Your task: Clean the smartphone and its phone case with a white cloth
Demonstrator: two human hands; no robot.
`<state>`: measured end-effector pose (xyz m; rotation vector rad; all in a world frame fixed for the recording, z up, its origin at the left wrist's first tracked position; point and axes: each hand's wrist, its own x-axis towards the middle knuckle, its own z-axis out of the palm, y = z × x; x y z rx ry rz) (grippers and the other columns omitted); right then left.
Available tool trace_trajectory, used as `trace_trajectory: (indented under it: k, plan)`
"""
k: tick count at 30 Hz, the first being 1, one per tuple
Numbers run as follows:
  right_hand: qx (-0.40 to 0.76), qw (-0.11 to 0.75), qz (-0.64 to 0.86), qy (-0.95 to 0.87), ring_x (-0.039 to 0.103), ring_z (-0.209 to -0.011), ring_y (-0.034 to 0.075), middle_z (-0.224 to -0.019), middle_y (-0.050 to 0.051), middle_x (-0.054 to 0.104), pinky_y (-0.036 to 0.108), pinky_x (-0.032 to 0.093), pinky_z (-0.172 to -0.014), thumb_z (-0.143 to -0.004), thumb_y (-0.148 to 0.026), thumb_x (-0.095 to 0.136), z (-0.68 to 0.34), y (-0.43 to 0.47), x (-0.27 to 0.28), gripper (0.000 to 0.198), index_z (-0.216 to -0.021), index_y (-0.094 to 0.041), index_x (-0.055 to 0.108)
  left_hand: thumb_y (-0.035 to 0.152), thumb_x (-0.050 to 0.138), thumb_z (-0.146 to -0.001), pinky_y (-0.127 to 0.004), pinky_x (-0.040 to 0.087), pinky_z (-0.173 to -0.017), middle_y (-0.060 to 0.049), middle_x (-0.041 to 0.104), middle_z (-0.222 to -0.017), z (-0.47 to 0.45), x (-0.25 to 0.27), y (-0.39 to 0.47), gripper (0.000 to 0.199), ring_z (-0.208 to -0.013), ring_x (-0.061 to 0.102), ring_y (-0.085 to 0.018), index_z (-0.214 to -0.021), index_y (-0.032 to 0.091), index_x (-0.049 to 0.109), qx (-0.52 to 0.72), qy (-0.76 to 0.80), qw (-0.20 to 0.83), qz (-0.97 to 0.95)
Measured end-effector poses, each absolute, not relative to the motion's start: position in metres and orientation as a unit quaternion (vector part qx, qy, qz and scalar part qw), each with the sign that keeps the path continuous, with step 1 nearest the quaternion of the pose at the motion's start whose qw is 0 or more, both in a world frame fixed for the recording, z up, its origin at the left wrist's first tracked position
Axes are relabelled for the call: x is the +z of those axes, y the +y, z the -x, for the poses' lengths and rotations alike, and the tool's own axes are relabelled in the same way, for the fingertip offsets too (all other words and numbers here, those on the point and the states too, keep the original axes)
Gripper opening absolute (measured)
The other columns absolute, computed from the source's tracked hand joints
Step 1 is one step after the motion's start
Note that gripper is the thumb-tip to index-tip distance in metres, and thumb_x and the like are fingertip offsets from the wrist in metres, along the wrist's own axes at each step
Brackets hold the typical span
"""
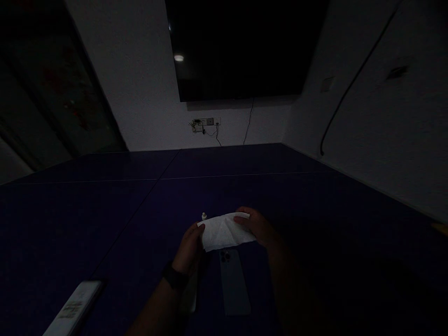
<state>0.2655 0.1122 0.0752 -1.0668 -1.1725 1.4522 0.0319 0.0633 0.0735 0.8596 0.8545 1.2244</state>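
A white tissue (226,232) is stretched between my two hands above the dark blue table. My left hand (191,245) pinches its left edge between thumb and fingers, and a dark band circles that wrist. At the upper right corner, my right hand (255,226) grips the tissue with the thumb on top. Just below it lies a smartphone (235,284), back up, its camera lenses toward the tissue. Behind the tissue's left end pokes the white tip of a small bottle (204,216). Partly hidden under my left forearm is a pale flat object (191,296) that I cannot identify.
A white box with dark print (74,308) lies on the table (140,210) at the lower left. At the far wall are power sockets with cables (206,123), below a large dark screen (245,46). The room is dim.
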Motion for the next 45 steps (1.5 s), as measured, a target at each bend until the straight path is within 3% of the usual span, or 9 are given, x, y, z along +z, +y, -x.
trace_trajectory:
  k: [7,12,17,21,27,33,39,45]
  plan:
    - [0.621,0.451,0.400,-0.501,0.060,-0.061,0.015,-0.075,-0.001,0.067,0.024,0.040,-0.054,-0.053,-0.039,0.093,-0.265,0.105,0.080,0.051,-0.091,-0.019,0.064,0.030,0.082,-0.074,-0.035,0.055,-0.083,-0.012,0.074,-0.111,-0.029,0.076,0.057,0.044,-0.099,0.072,-0.028,-0.112,0.016,0.068,0.527,0.331,0.710,-0.330]
    - [0.620,0.466,0.360,-0.519,0.063,-0.073,0.017,-0.088,0.001,0.069,0.027,0.045,-0.064,-0.062,-0.041,0.088,-0.245,0.103,0.073,0.054,-0.105,-0.021,0.065,0.025,0.083,-0.068,-0.044,0.054,-0.092,-0.017,0.074,-0.114,-0.037,0.073,0.050,0.052,-0.108,0.070,-0.036,-0.116,0.013,0.068,0.479,0.295,0.761,-0.323]
    - [0.558,0.508,0.398,-0.522,0.061,-0.092,0.019,-0.108,0.003,0.067,0.029,0.046,-0.077,-0.066,-0.033,0.086,-0.236,0.116,0.067,0.048,-0.108,-0.026,0.064,0.028,0.082,-0.072,-0.041,0.055,-0.092,-0.014,0.074,-0.115,-0.045,0.063,0.049,0.047,-0.107,0.070,-0.033,-0.116,0.015,0.069,0.491,0.293,0.758,-0.315]
    - [0.533,0.501,0.428,-0.531,0.059,-0.079,0.018,-0.086,0.001,0.067,0.029,0.043,-0.070,-0.077,-0.042,0.077,-0.238,0.116,0.076,0.024,-0.088,-0.022,0.069,0.030,0.080,-0.075,-0.037,0.054,-0.092,-0.012,0.074,-0.117,-0.047,0.060,0.054,0.040,-0.109,0.069,-0.030,-0.112,0.017,0.070,0.520,0.298,0.737,-0.312]
    - [0.596,0.424,0.410,-0.545,0.061,-0.068,0.018,-0.078,0.004,0.072,0.029,0.041,-0.063,-0.067,-0.044,0.084,-0.228,0.101,0.084,0.033,-0.080,-0.015,0.074,0.032,0.082,-0.071,-0.042,0.052,-0.095,-0.017,0.073,-0.117,-0.054,0.062,0.060,0.048,-0.109,0.069,-0.035,-0.113,0.012,0.070,0.521,0.302,0.727,-0.331]
    - [0.613,0.447,0.412,-0.504,0.057,-0.063,0.013,-0.073,0.000,0.069,0.024,0.036,-0.058,-0.067,-0.046,0.084,-0.232,0.109,0.081,0.036,-0.082,-0.016,0.072,0.038,0.088,-0.070,-0.037,0.053,-0.089,-0.013,0.073,-0.114,-0.050,0.057,0.062,0.058,-0.103,0.070,-0.029,-0.119,0.017,0.065,0.550,0.345,0.677,-0.347]
    - [0.653,0.437,0.382,-0.486,0.061,-0.064,0.015,-0.075,0.001,0.070,0.027,0.042,-0.063,-0.067,-0.046,0.084,-0.232,0.107,0.079,0.038,-0.087,-0.016,0.072,0.040,0.092,-0.067,-0.038,0.052,-0.093,-0.014,0.070,-0.123,-0.044,0.059,0.063,0.070,-0.109,0.068,-0.029,-0.127,0.019,0.062,0.553,0.376,0.648,-0.365]
    - [0.669,0.426,0.378,-0.477,0.062,-0.062,0.015,-0.072,0.002,0.071,0.026,0.042,-0.061,-0.070,-0.041,0.085,-0.232,0.110,0.071,0.032,-0.085,-0.016,0.073,0.053,0.088,-0.068,-0.033,0.054,-0.074,-0.013,0.076,-0.093,-0.046,0.061,0.062,0.055,-0.082,0.072,-0.026,-0.102,0.013,0.072,0.533,0.381,0.654,-0.379]
